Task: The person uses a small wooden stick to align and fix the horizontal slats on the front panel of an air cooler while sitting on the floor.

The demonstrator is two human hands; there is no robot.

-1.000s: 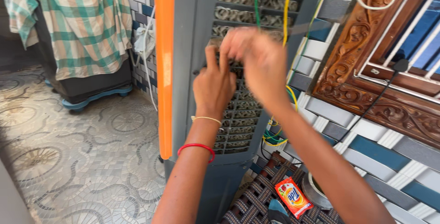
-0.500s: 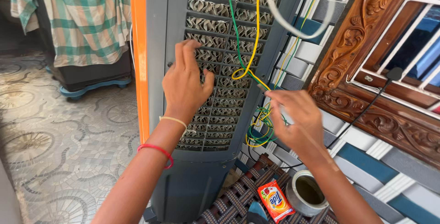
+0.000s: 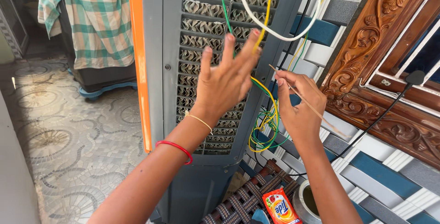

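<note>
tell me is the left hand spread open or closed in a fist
Spread open: the left hand has its fingers splayed against the grey cooler grille.

- Two hands: the left hand [image 3: 227,84] and the right hand [image 3: 298,109].
- One grey air cooler [image 3: 169,45] with a louvred grille.
- One thin stick [image 3: 306,103], pinched in the right hand.
- Three colours of wire seen: a yellow wire [image 3: 266,11], a green wire [image 3: 224,8] and a white wire [image 3: 270,29]; the loops below tangle, so the strands cannot be counted.
- One black cable [image 3: 380,118].
- Two bands on the left wrist: a red bangle [image 3: 176,148] and a thin thread [image 3: 199,121].
- One checked cloth [image 3: 98,17].
- One orange sachet [image 3: 279,208].
- One carved wooden frame [image 3: 366,45].
</note>
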